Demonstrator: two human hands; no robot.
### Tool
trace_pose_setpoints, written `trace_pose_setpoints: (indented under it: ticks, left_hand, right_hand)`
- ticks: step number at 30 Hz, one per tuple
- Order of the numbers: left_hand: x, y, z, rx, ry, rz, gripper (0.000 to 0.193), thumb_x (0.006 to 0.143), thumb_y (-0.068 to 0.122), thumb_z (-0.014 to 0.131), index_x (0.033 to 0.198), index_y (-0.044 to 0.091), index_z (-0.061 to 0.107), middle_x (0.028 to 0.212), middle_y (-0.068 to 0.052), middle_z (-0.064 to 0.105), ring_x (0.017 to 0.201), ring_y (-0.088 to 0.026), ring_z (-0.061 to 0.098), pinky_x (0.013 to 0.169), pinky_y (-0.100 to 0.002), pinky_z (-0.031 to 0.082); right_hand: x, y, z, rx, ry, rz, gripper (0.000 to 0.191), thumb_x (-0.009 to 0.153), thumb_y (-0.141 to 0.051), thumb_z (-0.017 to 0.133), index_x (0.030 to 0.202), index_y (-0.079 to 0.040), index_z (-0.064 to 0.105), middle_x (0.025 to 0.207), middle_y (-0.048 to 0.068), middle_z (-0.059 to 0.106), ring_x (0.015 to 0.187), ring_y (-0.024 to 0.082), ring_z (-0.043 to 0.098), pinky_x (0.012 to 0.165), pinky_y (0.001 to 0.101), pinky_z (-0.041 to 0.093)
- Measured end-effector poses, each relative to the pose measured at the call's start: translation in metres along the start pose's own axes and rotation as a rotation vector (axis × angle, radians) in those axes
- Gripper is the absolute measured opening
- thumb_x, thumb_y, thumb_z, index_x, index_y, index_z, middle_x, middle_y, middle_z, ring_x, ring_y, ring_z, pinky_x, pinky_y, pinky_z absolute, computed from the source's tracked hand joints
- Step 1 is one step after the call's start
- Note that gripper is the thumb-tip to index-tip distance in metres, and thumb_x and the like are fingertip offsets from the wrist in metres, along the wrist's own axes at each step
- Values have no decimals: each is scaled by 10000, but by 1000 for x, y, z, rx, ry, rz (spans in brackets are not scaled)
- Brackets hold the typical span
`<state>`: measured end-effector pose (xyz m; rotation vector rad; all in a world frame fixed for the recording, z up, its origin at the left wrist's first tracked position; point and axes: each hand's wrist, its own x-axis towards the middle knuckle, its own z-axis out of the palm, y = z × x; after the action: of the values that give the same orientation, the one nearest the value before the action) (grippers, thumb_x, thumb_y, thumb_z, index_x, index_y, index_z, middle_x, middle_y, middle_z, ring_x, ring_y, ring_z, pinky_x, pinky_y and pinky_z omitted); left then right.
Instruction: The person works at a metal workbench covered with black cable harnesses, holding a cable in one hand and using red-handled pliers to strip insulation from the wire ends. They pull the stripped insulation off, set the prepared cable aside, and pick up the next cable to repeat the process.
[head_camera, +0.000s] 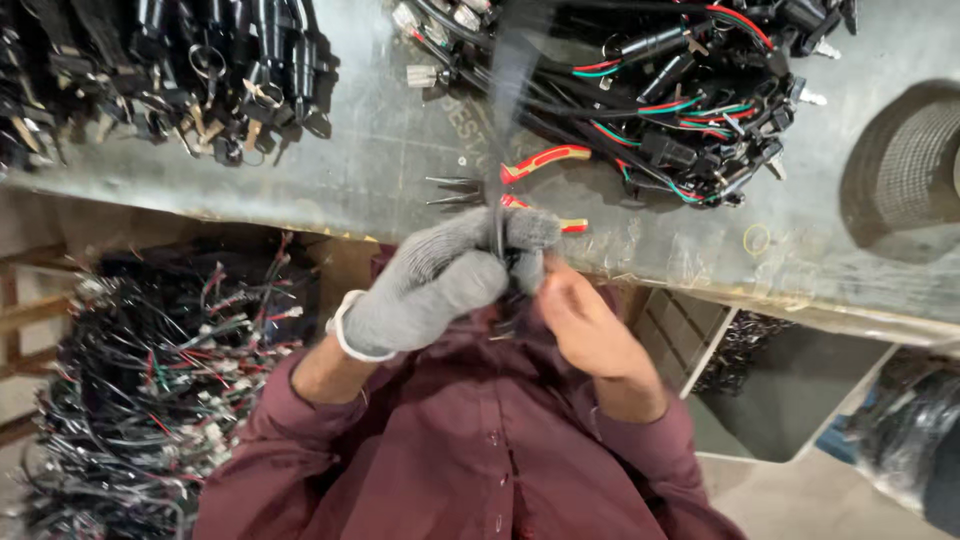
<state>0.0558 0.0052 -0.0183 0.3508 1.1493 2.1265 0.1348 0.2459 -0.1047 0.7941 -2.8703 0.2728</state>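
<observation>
- Cable (512, 90): gripped by gloved left hand (440, 280); bare right hand (585, 325) pinched its lower end.
- Pliers (520, 185) lay just beyond, on the bench (380, 150).
- Harness pile (690, 90) lay behind them.

A worn grey metal workbench (400, 160) carries a tangled bundle of black, red and green wire harnesses (680, 90), a heap of black connectors with keys (200, 80), red-and-yellow-handled pliers (530, 180), a roll of dark mesh sleeving (910, 165) and a thin yellowish rubber band (757, 239).
</observation>
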Motion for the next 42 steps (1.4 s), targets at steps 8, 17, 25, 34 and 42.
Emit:
trace_pose_setpoints:
  ticks: [8,17,25,34,42]
  left_hand:
    - [9,-28,17,215,316,335,320,909,127,816,1195,87,678,1205,-18,686,1118,-107,665,954,-280,566]
    - [-6,-7,19,591,390,180,735,860,256,886,1474,82,521,1130,-37,772,1084,-135,721,989,-302,582]
    - [14,15,6,917,239,47,407,814,302,867,1152,128,721,1030,-73,771,890,-213,776,793,-307,594]
    - [24,-9,8,1003,253,505,597,991,212,693,1433,-76,413,1090,-173,636,997,-377,622,906,-447,491]
    - [52,8,-16,1027,-98,478,386,987,312,714,1318,135,622,1310,-125,626,1265,-384,570,1111,-473,405]
  right_hand:
    - [15,-2,-11,1263,200,386,541,1099,-497,511,1347,-16,511,1063,-10,542,919,80,469,825,249,432]
    - [37,-5,-34,1009,201,216,394,1137,-337,527,1378,-26,552,1254,122,616,1102,263,648,992,311,493]
    - [34,-10,-21,885,279,220,401,1150,-282,526,1396,33,502,1223,204,645,1060,308,662,968,351,508]
    - [35,-3,-11,1171,257,551,386,1074,-281,571,1289,38,606,844,31,582,698,100,493,639,246,398]
    - [43,6,-23,1249,156,468,359,963,-266,572,1176,9,662,873,26,637,788,88,591,732,263,473]
